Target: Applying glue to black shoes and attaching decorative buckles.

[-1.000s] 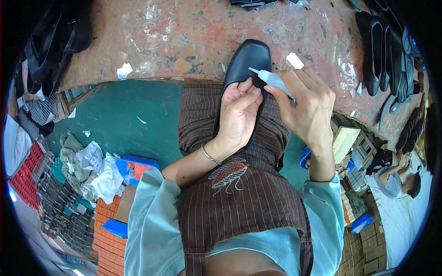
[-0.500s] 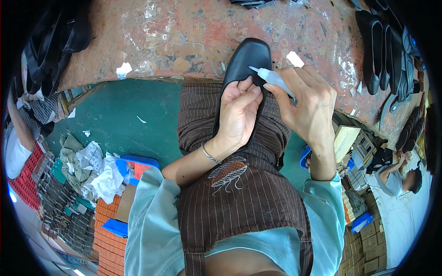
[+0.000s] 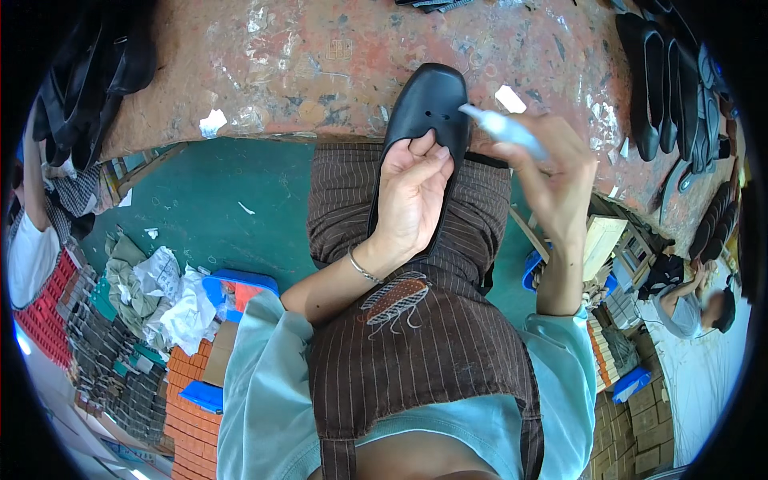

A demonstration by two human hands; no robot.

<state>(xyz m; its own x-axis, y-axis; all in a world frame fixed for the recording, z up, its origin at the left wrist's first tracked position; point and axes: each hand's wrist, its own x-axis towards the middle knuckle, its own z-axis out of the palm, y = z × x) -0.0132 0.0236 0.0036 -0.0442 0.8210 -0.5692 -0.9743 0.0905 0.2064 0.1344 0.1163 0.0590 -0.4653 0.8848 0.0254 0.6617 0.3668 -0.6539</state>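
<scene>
A black square-toed shoe (image 3: 436,90) rests across my lap, its toe over the table edge. My left hand (image 3: 412,192) grips it at the opening, fingers inside and thumb bent in. Two small dark holes or spots show on the upper, just ahead of my fingertips. My right hand (image 3: 556,172) is closed around a small translucent white squeeze bottle (image 3: 512,133) with a narrow nozzle. The bottle is blurred by motion. Its nozzle tip points left, beside the right edge of the toe; whether it touches the shoe I cannot tell.
The worn reddish table (image 3: 320,64) carries black shoes (image 3: 652,88) at right and more black shoes (image 3: 96,80) at left. Paper scraps (image 3: 510,99) lie near its edge. Below left sit a blue bin (image 3: 240,290) and white plastic bags (image 3: 188,308). Another person (image 3: 692,304) is at far right.
My right hand has drawn the bottle to the right, its nozzle lifting off the shoe's upper. Both small holes or spots are now uncovered. My left hand and the shoe have barely moved.
</scene>
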